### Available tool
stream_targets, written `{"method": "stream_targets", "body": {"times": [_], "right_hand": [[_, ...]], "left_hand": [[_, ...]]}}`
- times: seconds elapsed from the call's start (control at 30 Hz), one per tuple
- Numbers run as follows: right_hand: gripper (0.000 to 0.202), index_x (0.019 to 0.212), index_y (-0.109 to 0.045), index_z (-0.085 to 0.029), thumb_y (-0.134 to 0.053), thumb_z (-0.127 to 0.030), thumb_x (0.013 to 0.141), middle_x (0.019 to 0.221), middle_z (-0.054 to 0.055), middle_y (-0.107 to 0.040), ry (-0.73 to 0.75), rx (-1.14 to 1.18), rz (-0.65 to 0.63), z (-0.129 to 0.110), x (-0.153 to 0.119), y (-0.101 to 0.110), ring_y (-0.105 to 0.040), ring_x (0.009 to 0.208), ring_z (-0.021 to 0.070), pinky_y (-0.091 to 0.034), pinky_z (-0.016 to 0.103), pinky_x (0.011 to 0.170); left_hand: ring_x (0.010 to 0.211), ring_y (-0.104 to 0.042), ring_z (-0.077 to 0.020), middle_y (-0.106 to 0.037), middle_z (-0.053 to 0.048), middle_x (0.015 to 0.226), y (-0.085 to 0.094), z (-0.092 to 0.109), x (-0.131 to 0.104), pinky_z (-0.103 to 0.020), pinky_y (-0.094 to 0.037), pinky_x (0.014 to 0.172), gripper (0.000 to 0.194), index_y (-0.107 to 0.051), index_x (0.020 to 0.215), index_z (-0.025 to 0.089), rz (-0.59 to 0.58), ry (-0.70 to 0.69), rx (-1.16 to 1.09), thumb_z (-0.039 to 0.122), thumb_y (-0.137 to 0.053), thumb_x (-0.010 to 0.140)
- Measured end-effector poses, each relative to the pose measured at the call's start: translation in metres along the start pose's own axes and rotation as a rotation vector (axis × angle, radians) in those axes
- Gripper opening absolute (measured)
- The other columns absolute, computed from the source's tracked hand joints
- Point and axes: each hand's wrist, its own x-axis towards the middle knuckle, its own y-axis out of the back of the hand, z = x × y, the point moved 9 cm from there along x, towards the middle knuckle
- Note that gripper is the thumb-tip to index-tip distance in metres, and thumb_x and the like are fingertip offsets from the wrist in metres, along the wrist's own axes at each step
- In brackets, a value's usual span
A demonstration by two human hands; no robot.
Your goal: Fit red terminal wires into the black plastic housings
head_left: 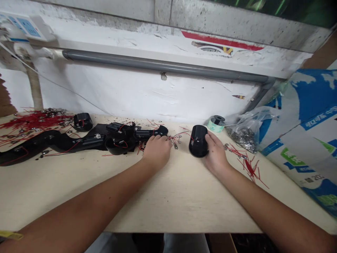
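Note:
In the head view my right hand [216, 154] is closed round the side of a black rounded plastic housing [198, 141], held up over the table. A thin red wire [181, 133] runs out of the housing to the left. My left hand [158, 149] is low over the table with its fingers curled together; whatever they hold is hidden. Just beside its fingertips lie small metal contact pieces [176, 143]. Black plastic housings [121, 138] with red wires crowd the table left of that hand. Another black housing [83, 122] stands farther back.
A heap of red wires with metal ends [37, 121] lies at the far left. At right are a tape roll [216, 123], a clear bag of metal parts [243, 135], loose red wires [251, 168] and a blue-white box [302, 133]. A grey pipe [158, 66] crosses the wall.

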Motion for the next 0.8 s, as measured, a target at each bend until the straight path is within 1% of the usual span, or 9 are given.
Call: {"method": "stream_targets", "body": {"times": [0.1,0.17,0.2,0.3,0.4,0.47,0.53,0.7,0.8], "right_hand": [[0.041,0.115,-0.069,-0.024,-0.071,-0.034,0.075,0.114,0.005,-0.071,-0.013,-0.094,0.008,-0.001,0.001,0.003,-0.064,0.104,0.0225,-0.052,0.039,0.089],[0.043,0.115,-0.069,-0.024,-0.072,-0.032,0.073,0.110,0.005,-0.071,-0.063,-0.100,0.013,0.002,0.001,0.005,-0.065,0.098,0.0227,-0.053,0.038,0.083],[0.042,0.113,-0.069,-0.024,-0.072,-0.031,0.072,0.109,0.005,-0.071,-0.087,-0.084,0.005,0.004,0.001,0.005,-0.066,0.096,0.0224,-0.053,0.038,0.081],[0.039,0.108,-0.070,-0.024,-0.073,-0.030,0.069,0.109,0.005,-0.071,-0.125,-0.007,-0.029,0.008,0.001,0.001,-0.066,0.093,0.0214,-0.053,0.036,0.080],[0.037,0.103,-0.071,-0.023,-0.073,-0.028,0.066,0.107,0.005,-0.072,-0.134,0.050,-0.021,0.009,0.000,0.000,-0.066,0.093,0.0211,-0.052,0.035,0.081],[0.038,0.101,-0.071,-0.022,-0.073,-0.027,0.064,0.103,0.004,-0.072,-0.145,0.051,0.000,0.009,0.000,0.001,-0.065,0.090,0.0212,-0.051,0.035,0.079],[0.038,0.100,-0.072,-0.021,-0.072,-0.027,0.062,0.097,0.004,-0.073,-0.157,0.002,-0.010,0.009,-0.001,0.000,-0.064,0.084,0.0213,-0.049,0.035,0.075],[0.037,0.101,-0.075,-0.020,-0.067,-0.029,0.066,0.077,0.001,-0.071,-0.132,-0.323,-0.173,0.009,-0.004,-0.011,-0.058,0.067,0.0187,-0.043,0.032,0.065],[0.040,0.108,-0.073,-0.020,-0.063,-0.033,0.071,0.065,-0.002,-0.065,-0.116,-0.453,-0.278,0.015,-0.007,-0.018,-0.052,0.057,0.0172,-0.039,0.031,0.059]], "left_hand": [[0.074,-0.066,-0.0266,-0.073,-0.011,0.082,0.002,-0.012,0.000,-0.037,-0.044,0.068,0.031,-0.071,0.088,0.016,-0.001,0.130,-0.097,0.022,-0.042,0.099],[0.071,-0.067,-0.0253,-0.074,-0.009,0.081,0.002,-0.018,-0.001,-0.034,-0.043,0.062,0.032,-0.071,0.087,0.018,0.010,0.206,-0.228,0.026,-0.043,0.099],[0.073,-0.067,-0.0248,-0.074,-0.008,0.082,0.003,-0.019,-0.001,-0.033,-0.044,0.062,0.030,-0.071,0.086,0.019,0.040,0.219,-0.294,0.027,-0.045,0.099],[0.081,-0.067,-0.0243,-0.075,-0.006,0.087,0.014,-0.017,-0.003,-0.034,-0.048,0.070,0.024,-0.073,0.091,0.020,0.198,0.180,-0.415,0.029,-0.052,0.096],[0.088,-0.064,-0.0247,-0.075,-0.006,0.091,0.025,-0.015,-0.006,-0.039,-0.050,0.082,0.019,-0.073,0.096,0.019,0.350,0.120,-0.433,0.025,-0.055,0.094],[0.091,-0.064,-0.0246,-0.074,-0.006,0.094,0.029,-0.016,-0.007,-0.041,-0.050,0.088,0.019,-0.073,0.098,0.019,0.408,0.102,-0.440,0.022,-0.055,0.093],[0.093,-0.064,-0.0240,-0.075,-0.006,0.096,0.030,-0.022,-0.008,-0.040,-0.050,0.090,0.019,-0.072,0.099,0.019,0.443,0.123,-0.471,0.019,-0.055,0.093],[0.080,-0.064,-0.0187,-0.074,-0.005,0.093,0.023,-0.040,-0.009,-0.034,-0.053,0.078,0.022,-0.069,0.109,0.019,0.464,0.264,-0.629,0.017,-0.060,0.088],[0.075,-0.063,-0.0163,-0.073,-0.004,0.091,0.020,-0.042,-0.009,-0.032,-0.053,0.073,0.019,-0.070,0.105,0.019,0.474,0.281,-0.732,0.018,-0.058,0.090]]}}
